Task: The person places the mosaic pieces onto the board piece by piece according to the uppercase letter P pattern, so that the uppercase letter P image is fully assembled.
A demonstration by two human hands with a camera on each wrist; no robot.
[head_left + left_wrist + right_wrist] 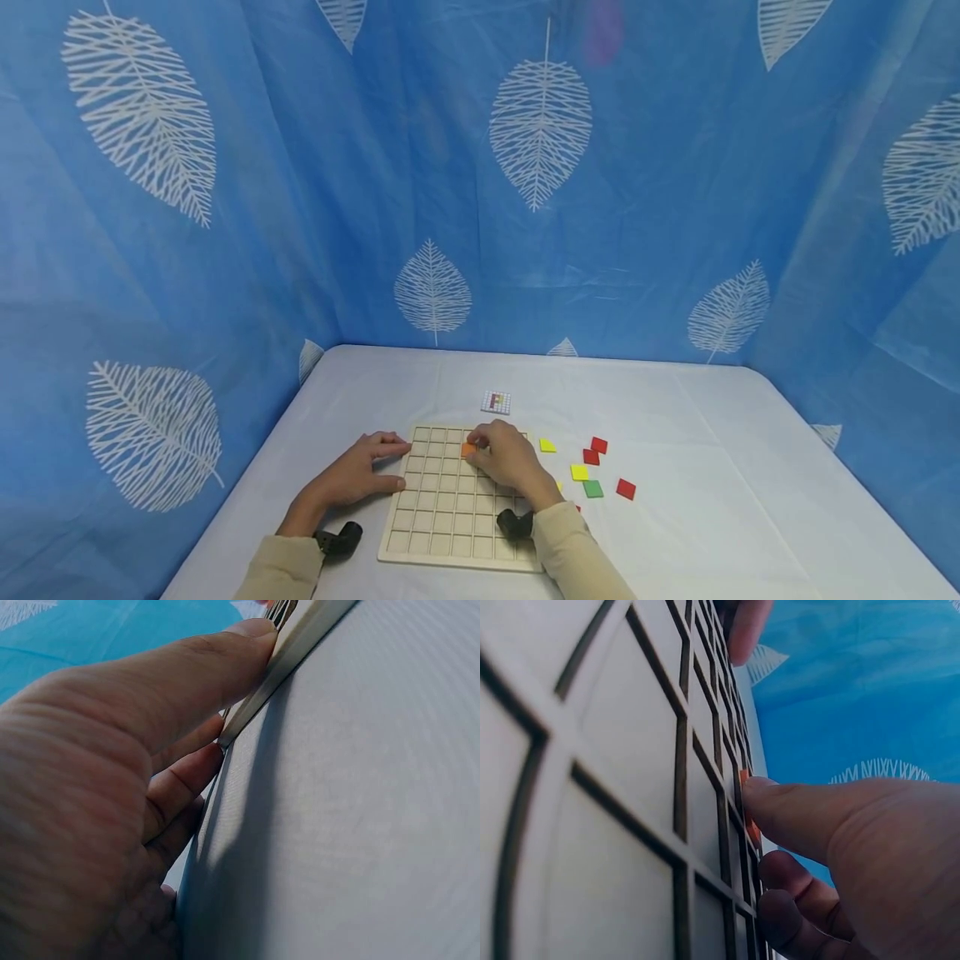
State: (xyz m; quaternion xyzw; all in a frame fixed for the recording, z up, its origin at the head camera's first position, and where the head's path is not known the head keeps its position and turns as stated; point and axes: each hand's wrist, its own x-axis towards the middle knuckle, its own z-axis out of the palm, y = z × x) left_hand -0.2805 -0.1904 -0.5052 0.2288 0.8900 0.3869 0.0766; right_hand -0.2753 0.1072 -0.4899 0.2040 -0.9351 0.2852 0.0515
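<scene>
A pale wooden board (435,502) with a grid of square recesses lies on the white table. My right hand (512,458) is over its far part, with thumb and fingers at an orange square tile (468,450). In the right wrist view the thumb lies against the orange tile (751,817), which sits low at the grid; the other fingers are curled beside it. My left hand (354,473) rests at the board's left edge, fingers extended. In the left wrist view the thumb and fingertips touch the board's side (277,679).
Right of the board lie loose tiles: a green one (592,489), yellow ones (580,472) and several red ones (626,489). A small card with a coloured grid pattern (496,402) lies beyond the board. Blue leaf-print curtains (540,275) enclose the table (720,500).
</scene>
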